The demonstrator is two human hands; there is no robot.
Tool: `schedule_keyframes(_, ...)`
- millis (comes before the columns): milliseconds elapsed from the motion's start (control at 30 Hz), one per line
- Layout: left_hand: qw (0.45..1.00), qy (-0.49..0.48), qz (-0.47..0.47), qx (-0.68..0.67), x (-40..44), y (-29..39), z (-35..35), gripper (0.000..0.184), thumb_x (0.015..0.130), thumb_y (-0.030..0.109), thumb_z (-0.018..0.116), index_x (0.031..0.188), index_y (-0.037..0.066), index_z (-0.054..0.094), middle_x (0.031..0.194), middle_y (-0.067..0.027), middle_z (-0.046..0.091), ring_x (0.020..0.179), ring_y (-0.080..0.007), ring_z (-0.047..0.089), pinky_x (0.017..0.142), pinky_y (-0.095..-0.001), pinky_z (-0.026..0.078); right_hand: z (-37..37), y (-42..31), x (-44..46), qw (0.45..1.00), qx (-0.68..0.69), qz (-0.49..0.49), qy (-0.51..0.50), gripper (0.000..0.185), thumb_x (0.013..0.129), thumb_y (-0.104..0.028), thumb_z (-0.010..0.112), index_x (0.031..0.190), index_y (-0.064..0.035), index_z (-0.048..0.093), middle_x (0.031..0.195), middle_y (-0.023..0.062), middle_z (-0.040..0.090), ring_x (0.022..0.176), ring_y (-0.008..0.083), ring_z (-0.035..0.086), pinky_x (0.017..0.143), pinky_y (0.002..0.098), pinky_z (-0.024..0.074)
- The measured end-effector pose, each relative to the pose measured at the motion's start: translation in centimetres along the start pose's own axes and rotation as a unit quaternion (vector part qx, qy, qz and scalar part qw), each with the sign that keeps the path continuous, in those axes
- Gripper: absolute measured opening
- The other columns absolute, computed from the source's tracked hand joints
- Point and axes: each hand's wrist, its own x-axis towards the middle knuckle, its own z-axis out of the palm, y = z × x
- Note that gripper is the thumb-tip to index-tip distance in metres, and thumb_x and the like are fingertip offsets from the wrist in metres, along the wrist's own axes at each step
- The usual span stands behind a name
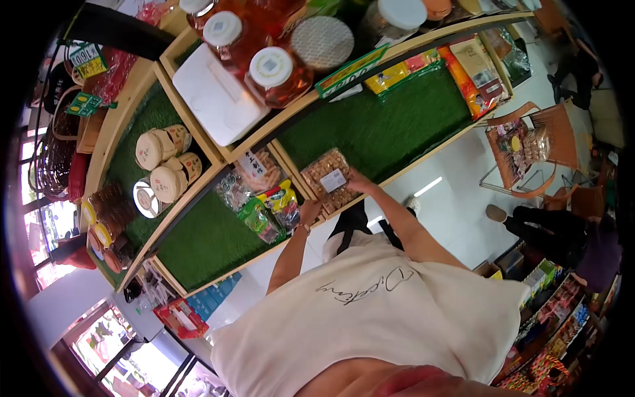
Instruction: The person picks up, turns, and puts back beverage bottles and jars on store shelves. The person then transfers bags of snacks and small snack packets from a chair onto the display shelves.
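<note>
Gripping the snack pack point(322, 171) by its edges with left hand point(309, 212) and right hand point(358, 182), at one end of the green shelf point(390, 122); handling underway, release not done, support underneath hard to tell.

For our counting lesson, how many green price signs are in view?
3: one upper-left sign, a smaller sign below it, and a long sign beside the jars. Others may be hidden.

The clear pack of brown snack pieces point(319, 169) looks full, its white label point(333, 180) facing up. It lies slanted at twelve o'clock, near the wooden shelf edge point(430, 153).
</note>
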Motion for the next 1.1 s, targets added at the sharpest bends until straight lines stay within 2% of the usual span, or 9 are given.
schedule_keyframes(167, 0.98, 0.124, 0.054, 0.147, -1.4, 2.0, 0.3, 0.032, 0.078, 0.032, 0.052, 0.083, 0.004, 0.065, 0.068, -0.0097, 0.064, 0.063, -0.0207, 0.062, 0.062, -0.0334, 0.048, -1.5, 3.5, -1.6, 0.992, 0.01, -0.123, -0.003, 0.057, 0.075, -0.02, 0.065, 0.124, -0.0056, 0.042, 0.104, 0.0121, 0.059, 0.096, 0.0208, 0.056, 0.081, 0.0323, 0.0438)
schedule_keyframes(233, 0.978, 0.177, 0.08, 0.082, 0.1, 1.3, 1.7, 0.04, 0.074, 0.042, 0.053, 0.086, 0.006, 0.065, 0.078, -0.0119, 0.065, 0.079, -0.0305, 0.062, 0.071, -0.0391, 0.047, -4.0, 4.4, -5.6, 0.988, 0.013, -0.153, 0.012, 0.047, 0.077, -0.021, 0.062, 0.119, -0.0056, 0.048, 0.095, 0.0099, 0.062, 0.086, 0.0201, 0.058, 0.076, 0.0325, 0.0458)
schedule_keyframes(400, 0.944, 0.259, 0.146, 0.146, 0.0, 4.3, 6.5, 0.029, 0.077, 0.032, 0.05, 0.089, 0.009, 0.063, 0.079, -0.0142, 0.064, 0.077, -0.0343, 0.06, 0.067, -0.0441, 0.046, -11.3, 16.5, -13.1, 0.974, -0.065, -0.083, 0.202, 0.04, 0.072, -0.023, 0.061, 0.11, -0.0101, 0.056, 0.09, 0.0138, 0.063, 0.085, 0.0265, 0.06, 0.077, 0.0348, 0.0465)
schedule_keyframes(433, 0.956, 0.237, 0.123, 0.124, 2.5, 2.9, 8.0, 0.03, 0.077, 0.032, 0.05, 0.088, 0.008, 0.063, 0.079, -0.0155, 0.064, 0.077, -0.0352, 0.06, 0.066, -0.0441, 0.047, -13.0, 19.6, -14.5, 0.967, -0.058, -0.04, 0.244, 0.039, 0.071, -0.024, 0.061, 0.107, -0.0105, 0.058, 0.091, 0.0157, 0.063, 0.088, 0.0304, 0.059, 0.079, 0.0364, 0.046)
schedule_keyframes(500, 0.949, 0.218, 0.148, 0.172, -2.5, 7.2, 10.9, 0.03, 0.077, 0.031, 0.05, 0.089, 0.008, 0.064, 0.08, -0.0171, 0.063, 0.077, -0.0362, 0.06, 0.067, -0.0444, 0.047, -15.6, 27.4, -17.9, 0.945, -0.048, -0.016, 0.323, 0.04, 0.07, -0.024, 0.064, 0.107, -0.0101, 0.058, 0.088, 0.0139, 0.064, 0.083, 0.0261, 0.061, 0.076, 0.0342, 0.0479)
schedule_keyframes(700, 0.931, 0.166, 0.246, 0.212, -2.2, 10.6, 23.2, 0.028, 0.077, 0.028, 0.049, 0.09, 0.009, 0.065, 0.081, -0.0178, 0.064, 0.077, -0.0347, 0.061, 0.068, -0.0416, 0.048, -17.6, 45.7, -29.5, 0.872, 0.101, 0.115, 0.464, 0.041, 0.069, -0.026, 0.063, 0.106, -0.009, 0.058, 0.086, 0.0144, 0.063, 0.074, 0.0231, 0.061, 0.069, 0.0349, 0.0488)
schedule_keyframes(767, 0.958, 0.057, 0.22, 0.177, -1.8, 12.4, 27.6, 0.03, 0.078, 0.027, 0.048, 0.089, 0.004, 0.063, 0.077, -0.0162, 0.064, 0.074, -0.028, 0.064, 0.065, -0.0379, 0.049, -16.9, 52.2, -31.7, 0.848, 0.174, 0.134, 0.482, 0.04, 0.069, -0.025, 0.062, 0.106, -0.0086, 0.058, 0.084, 0.0115, 0.062, 0.069, 0.0217, 0.059, 0.063, 0.0357, 0.0483)
schedule_keyframes(900, 0.947, -0.049, 0.274, 0.16, -2.3, 17.8, 37.0, 0.025, 0.08, 0.02, 0.048, 0.088, 0.001, 0.062, 0.07, -0.012, 0.063, 0.064, -0.0208, 0.062, 0.059, -0.0321, 0.048, -14.2, 56.5, -37.5, 0.798, 0.36, 0.196, 0.441, 0.038, 0.07, -0.023, 0.06, 0.105, -0.0093, 0.058, 0.08, 0.0076, 0.06, 0.064, 0.0204, 0.055, 0.056, 0.0379, 0.046)
schedule_keyframes(1100, 0.922, -0.126, 0.341, 0.136, -5.2, 25.2, 47.5, 0.021, 0.081, 0.014, 0.047, 0.087, 0.0, 0.061, 0.068, -0.0103, 0.062, 0.062, -0.0169, 0.06, 0.056, -0.0286, 0.048, -14.6, 60.5, -39.7, 0.798, 0.418, 0.262, 0.346, 0.034, 0.075, -0.025, 0.058, 0.106, -0.0119, 0.057, 0.082, 0.0083, 0.059, 0.061, 0.0208, 0.052, 0.057, 0.0408, 0.044)
